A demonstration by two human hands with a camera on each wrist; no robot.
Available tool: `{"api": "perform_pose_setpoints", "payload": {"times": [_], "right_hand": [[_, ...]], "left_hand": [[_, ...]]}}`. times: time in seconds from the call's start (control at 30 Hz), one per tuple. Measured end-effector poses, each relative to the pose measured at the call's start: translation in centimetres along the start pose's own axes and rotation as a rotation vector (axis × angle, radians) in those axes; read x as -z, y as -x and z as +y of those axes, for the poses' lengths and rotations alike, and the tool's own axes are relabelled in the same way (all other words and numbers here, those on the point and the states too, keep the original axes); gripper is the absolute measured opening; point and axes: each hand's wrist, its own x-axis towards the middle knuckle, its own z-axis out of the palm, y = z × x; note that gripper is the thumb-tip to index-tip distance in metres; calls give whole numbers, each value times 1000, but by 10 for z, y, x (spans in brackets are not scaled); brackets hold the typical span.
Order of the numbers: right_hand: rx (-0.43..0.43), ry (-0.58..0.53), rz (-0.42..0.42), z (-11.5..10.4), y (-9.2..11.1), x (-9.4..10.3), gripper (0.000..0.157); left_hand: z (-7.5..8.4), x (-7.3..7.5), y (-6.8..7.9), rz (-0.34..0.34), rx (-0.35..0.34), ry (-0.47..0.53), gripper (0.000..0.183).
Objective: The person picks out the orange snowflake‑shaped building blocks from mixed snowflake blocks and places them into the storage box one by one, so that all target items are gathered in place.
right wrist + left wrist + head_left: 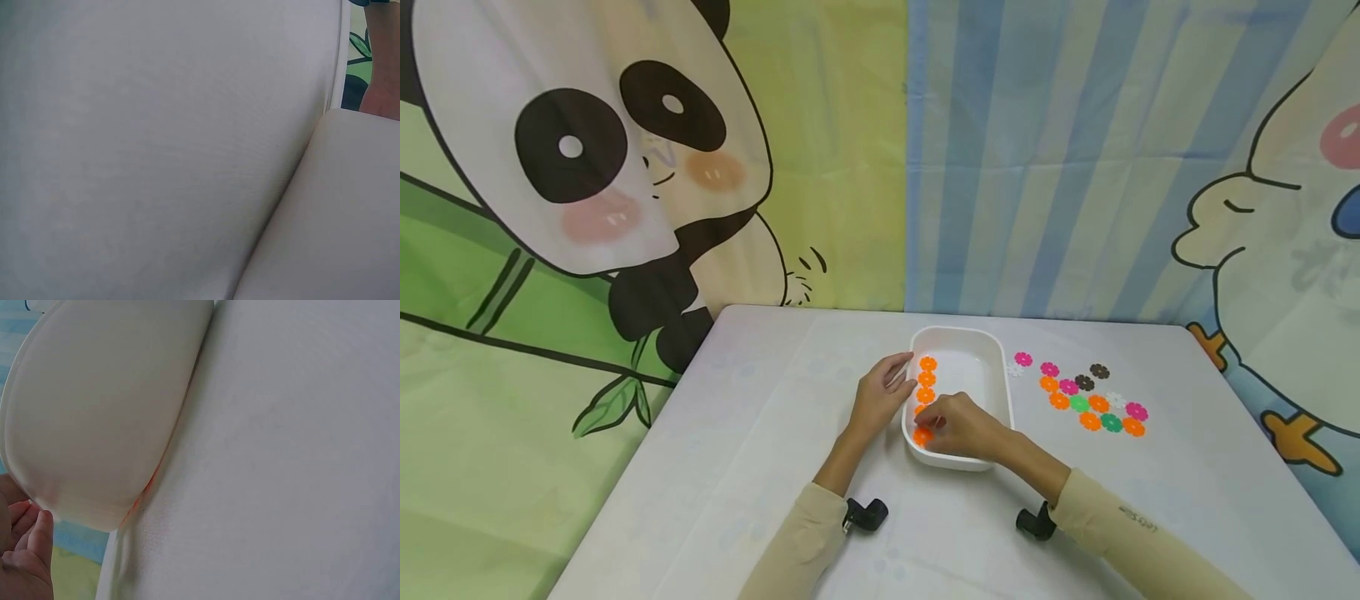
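Observation:
A white plastic tray lies on the table, with a column of orange flower-shaped pieces along its left inner side. My left hand holds the tray's left rim. In the left wrist view, the fingers of that hand meet the edge below the tray's pale outer wall. Reaching in over the near right side, my right hand has its fingers bent down at the near end of the column. It pinches an orange piece there, mostly covered by the fingertips.
Right of the tray, loose flower-shaped pieces lie scattered: orange, pink, green, brown and white. The white table ends at a printed curtain behind.

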Motion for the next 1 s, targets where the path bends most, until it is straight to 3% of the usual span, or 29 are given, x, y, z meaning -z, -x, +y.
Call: {"api": "perform_pose_setpoints", "payload": {"times": [0.07,0.27,0.43,0.57,0.73,1.0], "right_hand": [[4,3,4,0,0,0,26],[24,18,46,1,1,1,28],[70,-31,120,2,3,5,26],[67,-35,206,4,11,22,26],[-15,-2,318,17,32,55,28],[-122,51,488,66,86,95,32]], "left_hand": [[8,0,1,-5,-14,5,43],[4,-2,0,9,2,7,44],[-18,-3,-2,22,-2,11,46],[-25,-3,-3,33,7,-5,45],[-25,-4,-3,47,21,-8,45],[-25,-4,-3,48,29,-20,44]]}}
